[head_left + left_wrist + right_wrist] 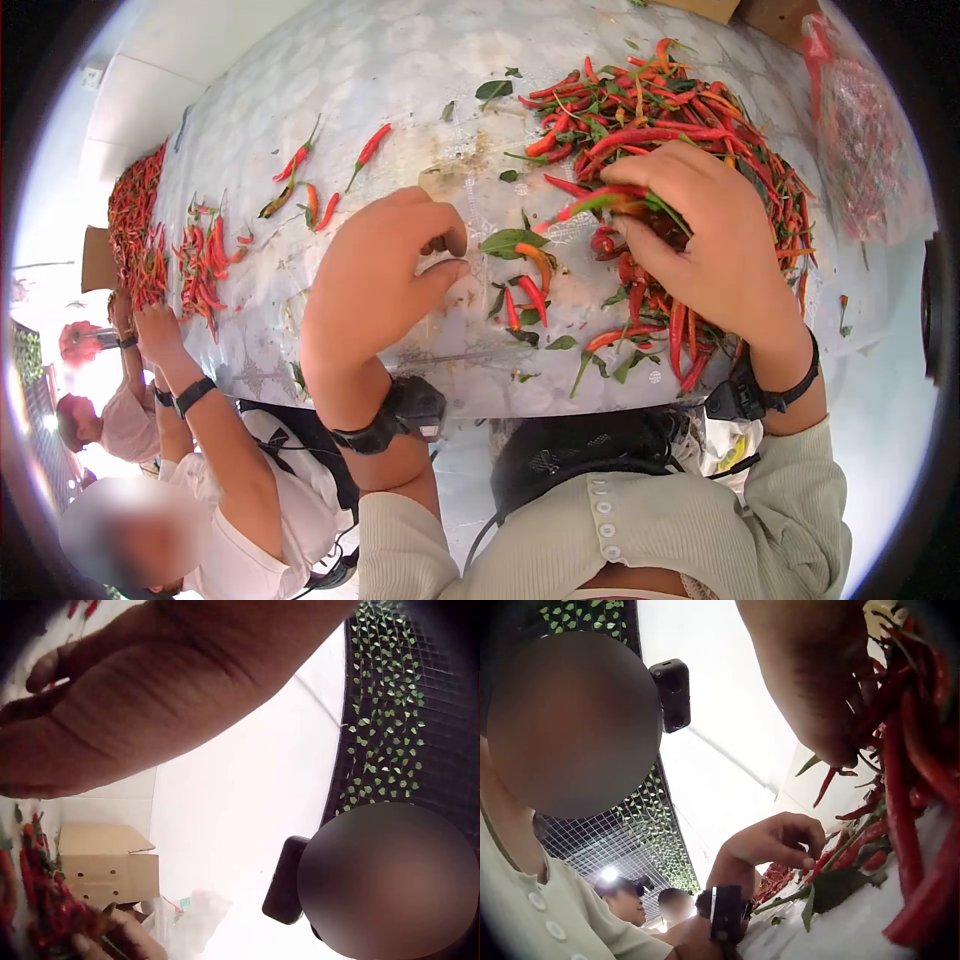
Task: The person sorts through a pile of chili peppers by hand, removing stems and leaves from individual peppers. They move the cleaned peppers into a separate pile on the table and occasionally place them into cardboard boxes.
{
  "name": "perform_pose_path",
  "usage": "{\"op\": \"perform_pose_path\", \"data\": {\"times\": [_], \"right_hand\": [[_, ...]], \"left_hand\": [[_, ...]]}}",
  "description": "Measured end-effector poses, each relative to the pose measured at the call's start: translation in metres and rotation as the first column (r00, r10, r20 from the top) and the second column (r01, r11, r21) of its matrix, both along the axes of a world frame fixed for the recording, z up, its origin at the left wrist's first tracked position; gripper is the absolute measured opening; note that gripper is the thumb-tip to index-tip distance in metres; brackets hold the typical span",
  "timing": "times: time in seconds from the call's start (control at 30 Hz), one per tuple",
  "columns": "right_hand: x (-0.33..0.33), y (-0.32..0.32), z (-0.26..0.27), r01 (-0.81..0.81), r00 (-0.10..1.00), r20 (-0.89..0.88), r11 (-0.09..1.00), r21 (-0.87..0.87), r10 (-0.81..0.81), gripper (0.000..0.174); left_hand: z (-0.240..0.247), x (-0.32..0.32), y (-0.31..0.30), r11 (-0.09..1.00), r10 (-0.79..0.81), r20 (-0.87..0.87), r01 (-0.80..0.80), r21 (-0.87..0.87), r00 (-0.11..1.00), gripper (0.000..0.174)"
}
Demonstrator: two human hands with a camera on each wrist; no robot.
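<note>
My right hand [707, 230] is over the near side of a large heap of red chili peppers [690, 120]. Its thumb and fingers pinch a few chili peppers [590, 206], one red with a green streak, their tips pointing left. My left hand [385, 280] hovers over the table to the left, thumb and forefinger apart, with nothing between them. Just right of it lie a green leaf [510, 242] and a few loose chilies [533, 297]. In the right wrist view, the right hand [817, 682] reaches into the peppers, its fingertips partly hidden.
A plastic-covered table [400, 90] carries scattered chilies [369, 150] left of centre. Farther left are a smaller chili pile [205, 260] and a bigger one [138, 220], where another person's hand [160, 333] works. A clear plastic bag [865, 150] lies at right; a cardboard box [109, 862] stands beyond.
</note>
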State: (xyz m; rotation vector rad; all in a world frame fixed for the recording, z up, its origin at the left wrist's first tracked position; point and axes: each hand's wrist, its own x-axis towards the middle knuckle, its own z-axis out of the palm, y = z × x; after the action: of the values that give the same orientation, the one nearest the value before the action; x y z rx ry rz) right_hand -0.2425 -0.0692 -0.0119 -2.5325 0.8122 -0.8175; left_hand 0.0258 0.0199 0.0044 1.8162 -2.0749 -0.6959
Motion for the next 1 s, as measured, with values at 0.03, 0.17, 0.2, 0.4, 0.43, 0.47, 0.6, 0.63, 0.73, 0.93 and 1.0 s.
{"op": "perform_pose_path", "data": {"times": [0.03, 0.17, 0.2, 0.4, 0.43, 0.47, 0.6, 0.63, 0.73, 0.93, 1.0], "right_hand": [[0.0, 0.0, 0.0, 0.009, 0.999, 0.035, 1.0, 0.003, -0.009, 0.034], [0.001, -0.001, 0.0, 0.029, 0.987, 0.16, 1.0, 0.0, -0.028, 0.032], [0.001, -0.002, 0.0, 0.032, 0.982, 0.187, 0.999, -0.003, -0.031, 0.031], [-0.001, -0.004, -0.005, -0.013, 0.992, 0.124, 0.999, 0.049, 0.007, 0.035], [0.0, -0.004, -0.008, -0.038, 0.996, 0.08, 0.999, 0.011, 0.037, 0.034], [0.0, -0.003, -0.011, -0.065, 0.997, 0.034, 0.998, -0.025, 0.066, 0.034], [0.001, -0.001, -0.01, -0.192, 0.978, -0.096, 0.977, -0.095, 0.183, 0.035], [0.001, 0.0, -0.01, -0.19, 0.975, -0.133, 0.979, -0.076, 0.179, 0.035], [0.0, 0.004, -0.01, -0.18, 0.96, -0.223, 0.983, -0.033, 0.168, 0.038], [0.0, 0.003, -0.009, -0.156, 0.946, -0.283, 0.987, 0.03, 0.158, 0.04], [0.0, 0.003, -0.008, -0.169, 0.945, -0.28, 0.985, 0.032, 0.171, 0.04]], "left_hand": [[0.008, -0.005, -0.001, 0.999, 0.034, -0.069, -0.033, 0.015, 0.997, 0.031], [0.01, -0.025, -0.005, 0.987, -0.156, -0.256, 0.139, -0.084, 0.954, 0.037], [0.003, -0.029, -0.005, 0.977, -0.199, -0.188, 0.181, -0.111, 0.962, 0.039], [-0.009, -0.041, -0.01, 0.975, -0.22, -0.057, 0.221, 0.003, 0.974, 0.037], [-0.01, -0.041, -0.01, 0.973, -0.228, -0.058, 0.229, 0.001, 0.972, 0.035], [-0.012, -0.04, -0.01, 0.972, -0.236, -0.059, 0.236, -0.001, 0.97, 0.033], [-0.017, -0.041, -0.011, 0.951, -0.308, -0.084, 0.309, -0.006, 0.948, 0.026], [-0.018, -0.041, -0.01, 0.95, -0.311, -0.076, 0.311, -0.013, 0.947, 0.025], [-0.018, -0.04, -0.01, 0.952, -0.306, -0.096, 0.304, -0.038, 0.947, 0.024], [0.016, 0.001, 0.0, 0.995, -0.018, -0.31, -0.012, -0.095, 0.95, 0.02], [0.012, 0.024, 0.008, 0.966, 0.107, -0.381, -0.187, -0.178, 0.918, 0.018]]}}
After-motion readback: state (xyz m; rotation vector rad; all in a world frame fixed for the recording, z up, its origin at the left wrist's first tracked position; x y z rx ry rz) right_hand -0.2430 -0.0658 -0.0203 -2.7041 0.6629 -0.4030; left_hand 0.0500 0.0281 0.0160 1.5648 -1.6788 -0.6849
